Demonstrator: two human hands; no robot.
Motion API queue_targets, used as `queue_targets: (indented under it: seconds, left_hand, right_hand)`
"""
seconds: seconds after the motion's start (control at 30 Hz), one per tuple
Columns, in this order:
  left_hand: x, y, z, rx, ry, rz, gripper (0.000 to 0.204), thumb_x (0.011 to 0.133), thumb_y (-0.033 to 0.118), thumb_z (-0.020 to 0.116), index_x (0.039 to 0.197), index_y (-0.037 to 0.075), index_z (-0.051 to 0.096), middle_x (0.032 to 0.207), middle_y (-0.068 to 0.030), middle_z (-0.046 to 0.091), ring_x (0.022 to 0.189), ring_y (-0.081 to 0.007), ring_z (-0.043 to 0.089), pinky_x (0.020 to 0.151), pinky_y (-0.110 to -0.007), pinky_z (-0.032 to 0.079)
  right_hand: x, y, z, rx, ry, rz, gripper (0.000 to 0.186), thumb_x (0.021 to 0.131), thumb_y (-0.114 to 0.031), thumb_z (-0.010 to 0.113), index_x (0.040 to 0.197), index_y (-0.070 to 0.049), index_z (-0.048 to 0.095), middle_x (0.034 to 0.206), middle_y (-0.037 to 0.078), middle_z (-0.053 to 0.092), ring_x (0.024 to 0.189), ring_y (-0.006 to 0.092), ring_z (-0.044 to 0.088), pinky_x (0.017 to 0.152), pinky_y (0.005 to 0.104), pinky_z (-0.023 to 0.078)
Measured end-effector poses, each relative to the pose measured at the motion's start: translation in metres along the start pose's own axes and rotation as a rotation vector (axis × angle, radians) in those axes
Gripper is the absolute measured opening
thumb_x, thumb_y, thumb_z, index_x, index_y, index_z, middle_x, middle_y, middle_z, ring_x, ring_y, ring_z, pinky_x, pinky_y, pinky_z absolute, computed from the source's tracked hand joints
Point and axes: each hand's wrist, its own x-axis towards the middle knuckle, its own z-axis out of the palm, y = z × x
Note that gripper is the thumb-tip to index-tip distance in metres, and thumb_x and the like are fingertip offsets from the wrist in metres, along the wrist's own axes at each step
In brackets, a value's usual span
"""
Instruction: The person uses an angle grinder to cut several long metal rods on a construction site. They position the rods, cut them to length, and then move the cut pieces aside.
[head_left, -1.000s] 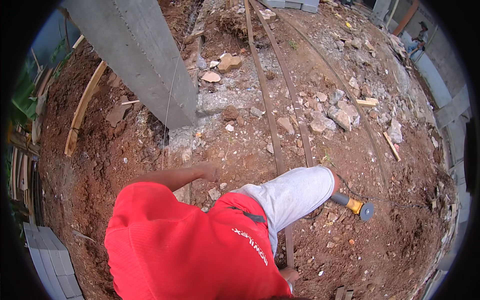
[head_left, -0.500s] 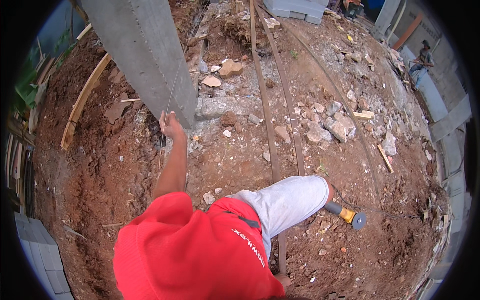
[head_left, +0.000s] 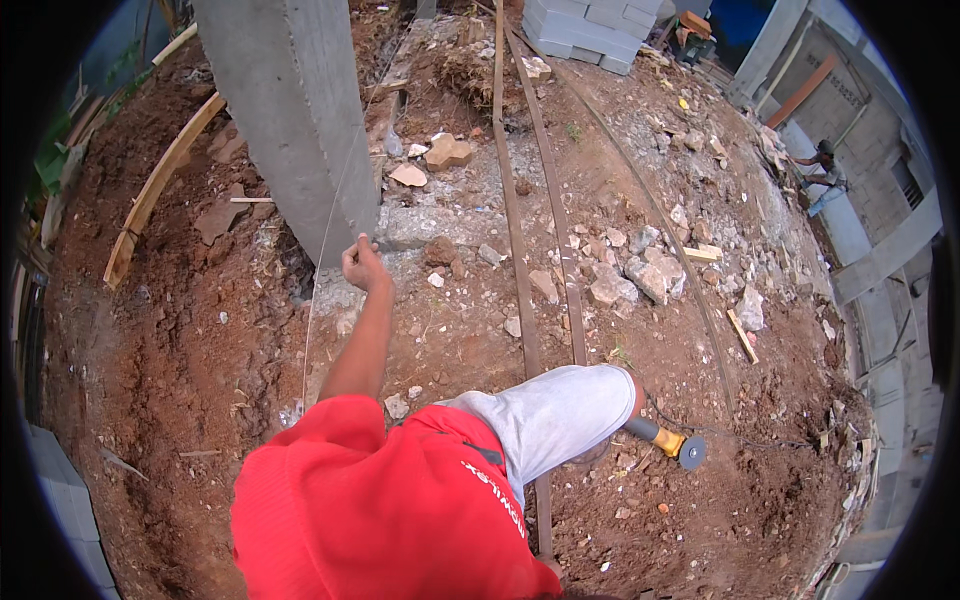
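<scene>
My left hand [head_left: 366, 264] reaches forward to the foot of a grey concrete column [head_left: 290, 120]. Its fingers are curled and pressed together; whether anything small is inside them is hidden. A thin string [head_left: 311, 330] runs down across the column's face and past the left side of this hand, apart from it. Only a sliver of my right hand [head_left: 551, 566] shows at the lower edge, beside a long brown metal strip [head_left: 531, 340]; its fingers are hidden. Beyond my bent knee lies a yellow and grey angle grinder [head_left: 668, 440] with its disc facing up.
A second long strip [head_left: 563, 240] and a thinner rod [head_left: 655, 205] cross the reddish soil. Broken stones [head_left: 650, 275] lie to the right. Grey blocks [head_left: 590, 30] are stacked at the back. A curved plank [head_left: 160, 200] is left of the column. Another person [head_left: 825, 175] is far right.
My left hand has drawn away from the string to the right, and its fingers have curled in. The string hangs further left of it. The view has shifted slightly.
</scene>
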Motion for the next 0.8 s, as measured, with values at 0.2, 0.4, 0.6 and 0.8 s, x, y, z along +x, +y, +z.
queue_targets:
  seconds: [0.2,0.4,0.6,0.8]
  left_hand:
    - [0.009,0.003,-0.002,-0.085,0.122,-0.083,0.036,0.094,0.026,0.079,0.114,0.002,0.06,0.1,-0.0095,0.068,0.075,-0.018,0.069,0.064,-0.029,0.054]
    - [0.004,0.037,0.008,-0.124,0.193,-0.104,0.037,0.096,0.031,0.076,0.114,0.001,0.063,0.101,-0.0085,0.066,0.078,-0.0189,0.069,0.062,-0.03,0.054]
    - [0.036,0.022,0.0,-0.06,0.106,-0.003,0.035,0.098,0.033,0.073,0.108,0.001,0.065,0.099,-0.0089,0.066,0.073,-0.0203,0.071,0.065,-0.031,0.058]
    - [0.025,0.015,0.0,-0.106,0.192,-0.159,0.036,0.098,0.033,0.073,0.112,0.001,0.064,0.099,-0.0091,0.066,0.074,-0.0204,0.071,0.067,-0.032,0.058]
  right_hand:
    - [0.0,-0.016,-0.001,0.355,0.025,0.064,0.041,0.095,-0.025,0.066,0.128,0.0,0.066,0.125,0.014,0.07,0.108,0.0298,0.072,0.084,0.0474,0.059]
    - [0.002,-0.02,-0.005,0.589,0.066,0.134,0.041,0.094,-0.024,0.067,0.127,0.001,0.066,0.124,0.015,0.07,0.107,0.0303,0.072,0.084,0.0472,0.059]
    - [-0.003,-0.025,-0.004,0.699,0.076,0.171,0.041,0.094,-0.023,0.067,0.126,0.003,0.066,0.123,0.016,0.07,0.107,0.0308,0.072,0.084,0.047,0.059]
    - [-0.001,-0.021,-0.004,0.788,0.095,0.222,0.041,0.093,-0.022,0.068,0.125,0.005,0.065,0.122,0.017,0.071,0.106,0.0313,0.072,0.083,0.0468,0.059]
